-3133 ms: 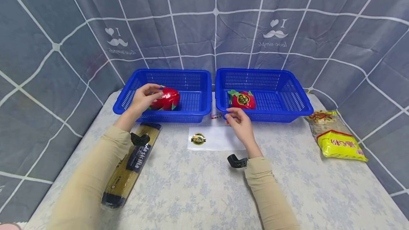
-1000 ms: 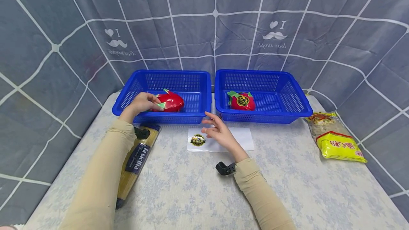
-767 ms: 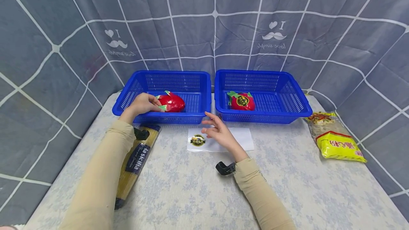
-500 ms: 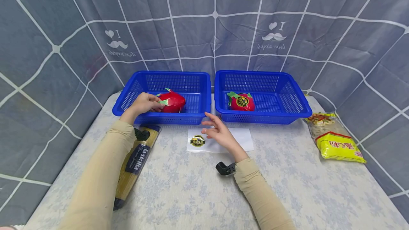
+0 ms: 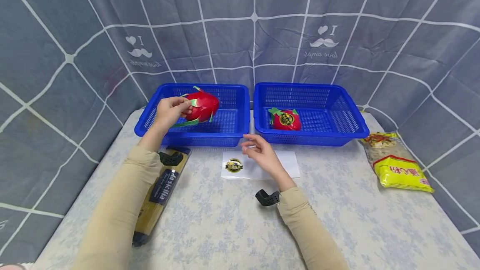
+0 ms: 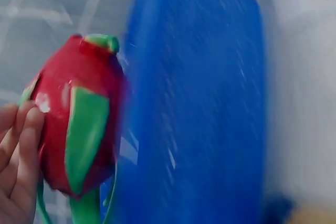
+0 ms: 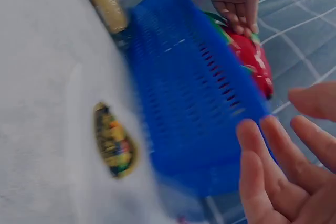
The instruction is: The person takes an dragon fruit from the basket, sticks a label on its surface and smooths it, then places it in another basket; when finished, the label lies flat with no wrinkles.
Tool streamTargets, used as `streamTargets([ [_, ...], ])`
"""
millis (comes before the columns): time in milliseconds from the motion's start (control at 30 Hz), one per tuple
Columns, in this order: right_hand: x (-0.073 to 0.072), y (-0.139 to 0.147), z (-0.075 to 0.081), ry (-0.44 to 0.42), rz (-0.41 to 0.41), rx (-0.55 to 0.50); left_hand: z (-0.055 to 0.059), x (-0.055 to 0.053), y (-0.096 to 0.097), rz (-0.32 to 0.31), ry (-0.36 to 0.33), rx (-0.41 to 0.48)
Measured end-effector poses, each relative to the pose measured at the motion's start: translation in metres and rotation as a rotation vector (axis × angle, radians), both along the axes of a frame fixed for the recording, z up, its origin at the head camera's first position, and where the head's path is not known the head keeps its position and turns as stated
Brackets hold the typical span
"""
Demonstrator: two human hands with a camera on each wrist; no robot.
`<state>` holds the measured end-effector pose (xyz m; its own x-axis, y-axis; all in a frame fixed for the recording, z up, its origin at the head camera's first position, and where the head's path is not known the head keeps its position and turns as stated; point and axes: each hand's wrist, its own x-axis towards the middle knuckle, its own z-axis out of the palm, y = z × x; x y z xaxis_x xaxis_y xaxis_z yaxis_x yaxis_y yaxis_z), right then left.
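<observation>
My left hand (image 5: 171, 111) pinches a dragon fruit (image 5: 204, 106), red with green scales, by its leafy end. The fruit is raised over the left blue basket (image 5: 200, 140); in the left wrist view my fingers (image 6: 27, 135) press against its side. Relaxed and holding nothing, my right hand (image 5: 262, 151) hovers by the near right corner of that basket, above a white sheet (image 5: 286, 163). A round black and gold sticker (image 5: 234, 165) sits on the sheet's left part. A second dragon fruit (image 5: 287, 121), with a similar sticker on it, lies in the right blue basket (image 5: 311, 140).
Under my left forearm lies a long pack of spaghetti (image 5: 159, 195) with a dark label. A clear and yellow food bag (image 5: 399, 166) rests at the table's right edge. A grey curtain (image 5: 232, 41) with white lines hangs behind and beside the table.
Earlier my left hand turned and regripped the dragon fruit inside the left basket; now it has lifted it. My right hand moved left from the right basket's rim, then stayed nearly still.
</observation>
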<state>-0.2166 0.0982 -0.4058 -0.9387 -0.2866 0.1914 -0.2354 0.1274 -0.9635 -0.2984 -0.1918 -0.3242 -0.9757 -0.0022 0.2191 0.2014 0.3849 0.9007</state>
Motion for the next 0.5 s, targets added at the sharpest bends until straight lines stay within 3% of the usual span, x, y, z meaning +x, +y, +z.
streamTargets([
  [133,0.006,0.008,0.019,0.073,-0.100,-0.066,0.020,0.022,0.030,-0.019,0.156,0.077],
  [267,0.015,0.020,0.041,0.067,-0.104,-0.202,0.033,0.055,0.062,-0.087,0.293,0.126],
  [367,0.022,0.031,0.053,0.031,-0.066,-0.252,0.034,0.081,0.084,-0.158,0.326,0.185],
  [500,0.029,0.045,0.061,-0.002,-0.004,-0.217,0.023,0.109,0.107,-0.245,0.300,0.226],
])
